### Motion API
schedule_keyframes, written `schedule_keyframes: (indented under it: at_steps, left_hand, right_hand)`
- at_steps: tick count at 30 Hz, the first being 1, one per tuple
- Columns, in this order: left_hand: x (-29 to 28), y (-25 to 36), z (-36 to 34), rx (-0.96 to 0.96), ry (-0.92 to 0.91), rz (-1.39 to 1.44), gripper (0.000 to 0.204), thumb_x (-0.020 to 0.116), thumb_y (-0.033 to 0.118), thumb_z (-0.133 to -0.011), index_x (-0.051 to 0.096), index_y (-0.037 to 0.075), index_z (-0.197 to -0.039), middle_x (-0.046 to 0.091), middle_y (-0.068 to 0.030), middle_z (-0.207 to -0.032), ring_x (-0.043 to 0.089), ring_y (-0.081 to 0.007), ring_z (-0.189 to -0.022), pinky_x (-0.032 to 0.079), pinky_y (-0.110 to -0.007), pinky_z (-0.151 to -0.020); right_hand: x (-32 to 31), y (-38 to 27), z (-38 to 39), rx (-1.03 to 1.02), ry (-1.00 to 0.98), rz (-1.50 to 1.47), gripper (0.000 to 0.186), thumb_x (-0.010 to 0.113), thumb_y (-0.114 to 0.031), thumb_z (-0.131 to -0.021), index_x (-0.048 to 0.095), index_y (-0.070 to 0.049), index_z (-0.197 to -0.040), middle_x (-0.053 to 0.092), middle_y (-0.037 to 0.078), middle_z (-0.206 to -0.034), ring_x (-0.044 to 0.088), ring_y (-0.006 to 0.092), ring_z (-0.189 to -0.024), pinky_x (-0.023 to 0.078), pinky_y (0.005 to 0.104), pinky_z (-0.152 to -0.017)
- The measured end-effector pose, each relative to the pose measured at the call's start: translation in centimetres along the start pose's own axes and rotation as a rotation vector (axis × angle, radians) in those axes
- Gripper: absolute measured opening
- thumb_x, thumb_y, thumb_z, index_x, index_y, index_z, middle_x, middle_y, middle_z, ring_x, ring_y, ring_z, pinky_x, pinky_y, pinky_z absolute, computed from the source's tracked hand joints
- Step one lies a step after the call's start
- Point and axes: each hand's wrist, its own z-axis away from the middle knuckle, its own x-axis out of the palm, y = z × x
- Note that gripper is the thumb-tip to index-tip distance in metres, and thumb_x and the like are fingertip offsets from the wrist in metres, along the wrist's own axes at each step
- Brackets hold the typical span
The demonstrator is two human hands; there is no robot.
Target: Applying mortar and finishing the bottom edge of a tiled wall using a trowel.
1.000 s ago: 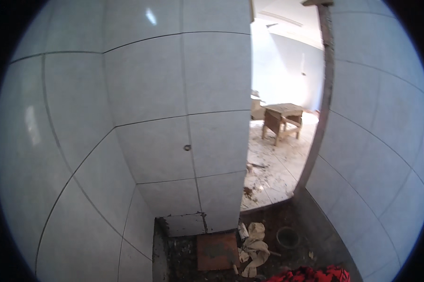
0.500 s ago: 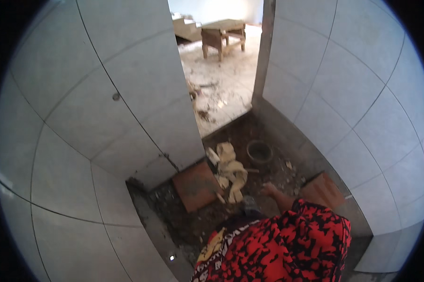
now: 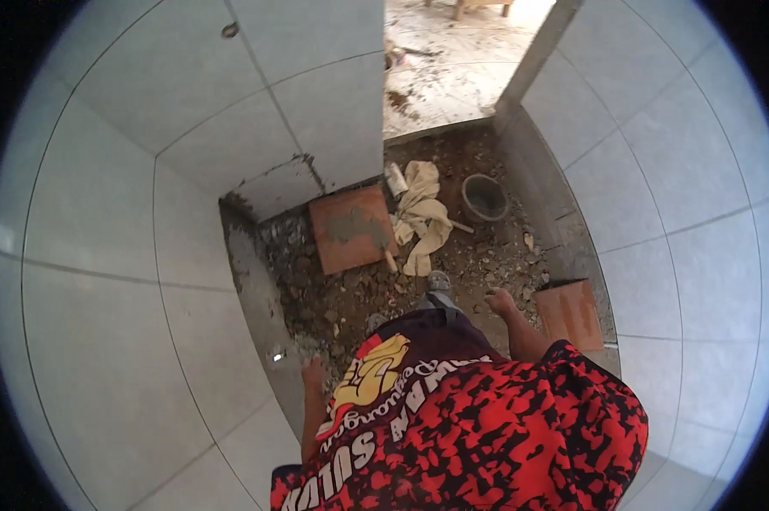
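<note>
My right hand [image 3: 501, 301] hangs over the rubble floor, fingers loosely apart, with nothing seen in it. Close on its right, a terracotta tile [image 3: 569, 315] leans by the wall's foot. Low on the left, my left hand [image 3: 313, 369] shows small beside the grey ledge; its fingers point forward and hold nothing that I can see. Ahead between my hands lies another terracotta tile [image 3: 333, 243], smeared with grey mortar [image 3: 359, 225]. A wooden handle [image 3: 390, 261] sticks out at its right corner. Crumpled cream cloth [image 3: 424, 215] lies beside that tile, apart from both hands.
A round dark bucket [image 3: 485, 198] stands near the doorway, right of the cloth. Loose stones and soil [image 3: 316, 302] cover the floor. Pale tiled walls [image 3: 86, 196] close in on both sides. My grey shoe [image 3: 438, 281] rests on the rubble.
The view has tipped down, so the floor sits higher and the bench beyond the doorway is mostly out of view. My left hand has come into view at the left.
</note>
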Motion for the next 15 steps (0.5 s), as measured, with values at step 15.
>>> schedule_keyframes:
  at_steps: [15]
  left_hand:
    - [3.0, 7.5, 7.7, -0.250, -0.026, 0.122, 0.060, 0.052, 0.029, -0.085, 0.031, -0.005, -0.130, 0.056, -0.0169, -0.108, 0.058, -0.0237, -0.092, 0.048, -0.033, -0.070]
  right_hand:
    - [-1.0, -0.4, -3.4, 0.138, -0.071, 0.269, 0.037, 0.054, -0.029, -0.079, 0.060, 0.000, -0.101, 0.062, 0.019, -0.095, 0.059, 0.0306, -0.090, 0.047, 0.0397, -0.075]
